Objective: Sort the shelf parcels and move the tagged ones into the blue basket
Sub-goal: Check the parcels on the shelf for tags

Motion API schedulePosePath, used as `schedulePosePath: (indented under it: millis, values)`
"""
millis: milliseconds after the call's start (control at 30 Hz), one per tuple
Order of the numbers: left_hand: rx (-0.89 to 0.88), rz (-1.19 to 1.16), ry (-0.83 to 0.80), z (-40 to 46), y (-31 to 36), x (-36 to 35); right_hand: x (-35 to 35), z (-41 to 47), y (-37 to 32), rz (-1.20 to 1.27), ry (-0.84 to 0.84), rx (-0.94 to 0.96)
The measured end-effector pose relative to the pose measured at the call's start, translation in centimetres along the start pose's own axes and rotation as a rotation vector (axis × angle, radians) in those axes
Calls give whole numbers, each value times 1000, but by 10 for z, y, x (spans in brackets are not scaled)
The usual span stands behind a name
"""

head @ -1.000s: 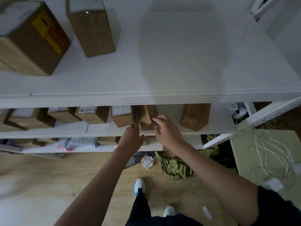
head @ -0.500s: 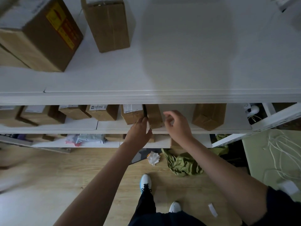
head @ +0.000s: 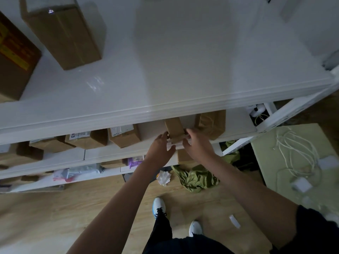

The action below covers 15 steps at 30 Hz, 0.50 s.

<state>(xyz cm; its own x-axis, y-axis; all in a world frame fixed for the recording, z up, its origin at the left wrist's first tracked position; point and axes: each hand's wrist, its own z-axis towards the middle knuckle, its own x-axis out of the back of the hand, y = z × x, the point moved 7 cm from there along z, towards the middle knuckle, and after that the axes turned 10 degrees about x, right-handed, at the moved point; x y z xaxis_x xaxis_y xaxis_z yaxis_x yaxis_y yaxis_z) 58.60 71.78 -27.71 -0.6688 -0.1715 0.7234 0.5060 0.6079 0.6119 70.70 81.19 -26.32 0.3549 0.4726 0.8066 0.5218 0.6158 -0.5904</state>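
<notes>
A narrow brown cardboard parcel (head: 174,128) stands at the front edge of the second white shelf (head: 110,154), partly hidden under the top shelf (head: 165,79). My left hand (head: 161,147) grips its left side and my right hand (head: 197,142) grips its right side. Labelled brown parcels (head: 124,135) line the same shelf to the left, and a plain brown parcel (head: 211,123) stands just to the right. No blue basket is in view.
Two larger cardboard boxes (head: 64,33) sit on the top shelf at the left. Lower shelves hold soft mail bags (head: 82,170). On the wooden floor lie a green cloth (head: 196,178) and crumpled paper (head: 164,177). A green surface (head: 286,143) with white cables stands right.
Both hands closed onto the narrow parcel and shifted it rightwards away from the labelled parcel beside it. The camera has moved closer and tilted.
</notes>
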Motion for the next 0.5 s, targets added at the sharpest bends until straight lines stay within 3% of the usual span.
schedulePosePath:
  millis: [333, 500]
  values:
    - [129, 102, 89, -15, -44, 33, -7, 11, -44, -61, -48, 233]
    - [164, 150, 90, -20, -60, 47, -18, 14, -48, -10, -55, 232]
